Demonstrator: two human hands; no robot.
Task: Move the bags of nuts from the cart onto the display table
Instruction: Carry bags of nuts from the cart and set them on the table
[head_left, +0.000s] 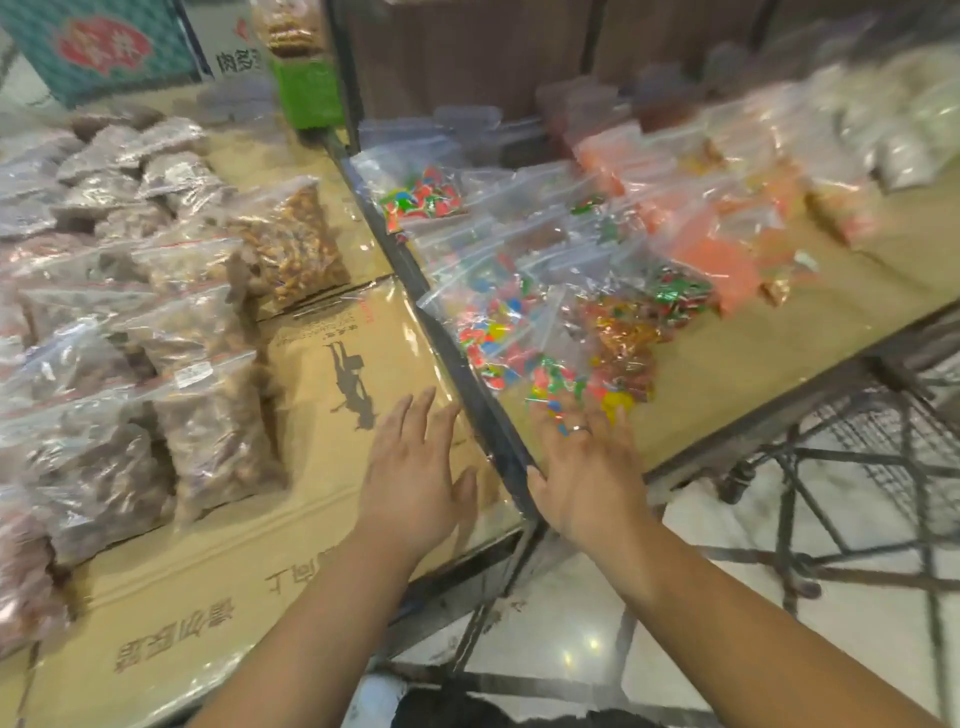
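Clear bags of nuts (208, 415) lie left of both hands; left hand (415, 467) and right hand (587, 478) spread, empty.

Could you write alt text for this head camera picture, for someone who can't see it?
Two empty, open hands, left hand and right hand, reach over a cardboard-covered display table stacked with bags of nuts; bags of colourful candy lie to the right.

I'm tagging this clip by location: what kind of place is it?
Probably a shop selling loose snacks: clear zip bags of nuts and wrapped candy lie on cardboard-covered display tables, beside a wire cart.
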